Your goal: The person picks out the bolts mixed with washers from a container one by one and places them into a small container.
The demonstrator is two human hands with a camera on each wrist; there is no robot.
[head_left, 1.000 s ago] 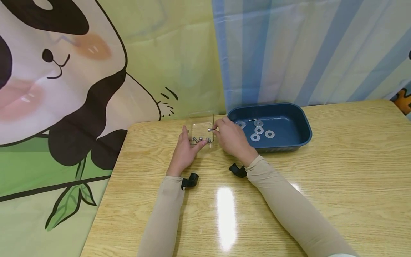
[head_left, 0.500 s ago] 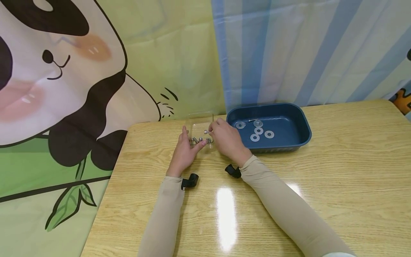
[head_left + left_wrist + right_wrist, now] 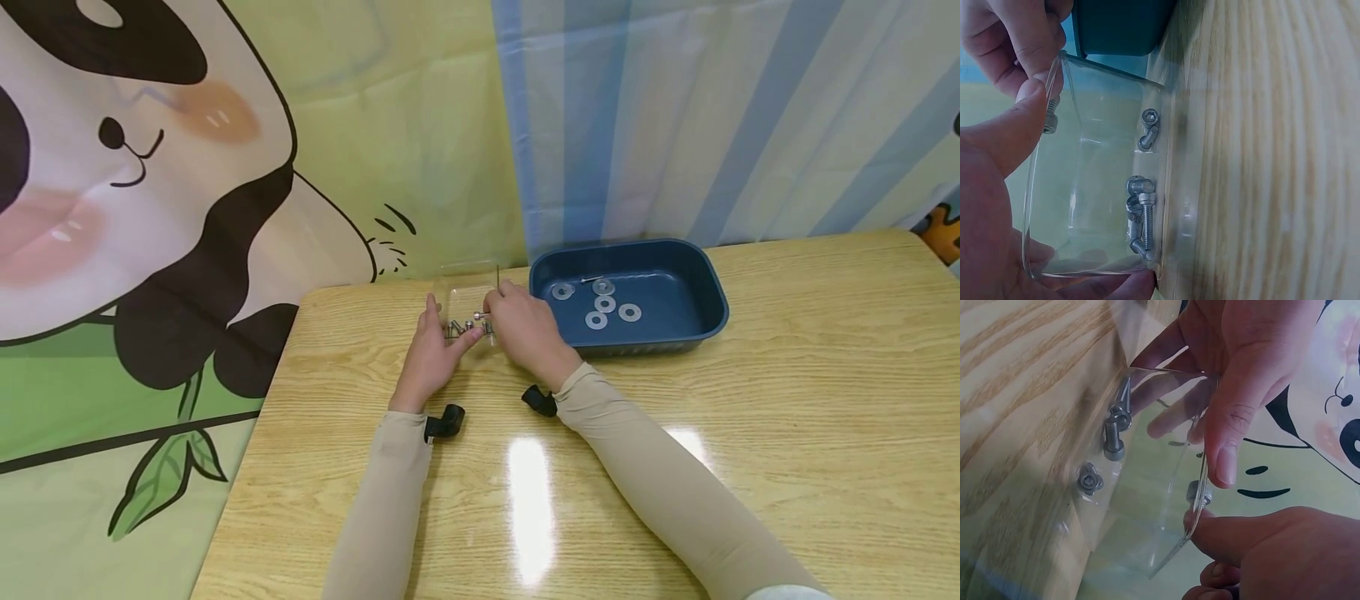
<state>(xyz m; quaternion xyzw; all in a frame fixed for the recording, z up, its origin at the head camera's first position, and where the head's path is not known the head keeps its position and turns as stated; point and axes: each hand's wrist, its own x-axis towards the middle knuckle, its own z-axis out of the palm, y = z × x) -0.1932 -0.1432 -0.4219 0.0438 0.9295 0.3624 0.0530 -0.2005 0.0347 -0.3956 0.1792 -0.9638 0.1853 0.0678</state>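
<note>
A clear plastic box (image 3: 467,298) stands on the table with several socket head bolts (image 3: 1141,215) lying on its bottom. My left hand (image 3: 431,354) holds this box, the thumb on the near rim and the fingers round the left side. Between thumb and fingers of my right hand (image 3: 527,327), a single socket head bolt (image 3: 1198,492) is pinched, its head pointing left. That bolt is at the upper rim of the box, above the loose ones. In the left wrist view my right hand (image 3: 1025,37) hides part of its shank.
Right of the box stands a dark blue bin (image 3: 708,308) with several flat washers (image 3: 630,312) and one bolt (image 3: 592,279) in it. A printed cloth (image 3: 420,150) hangs behind the wooden table (image 3: 810,375). Black wrist mounts (image 3: 446,422) sit at both wrists.
With the bolt in its fingers, my right hand has moved left from beside the bin and slightly nearer, over the clear box. My left hand has stayed on the box.
</note>
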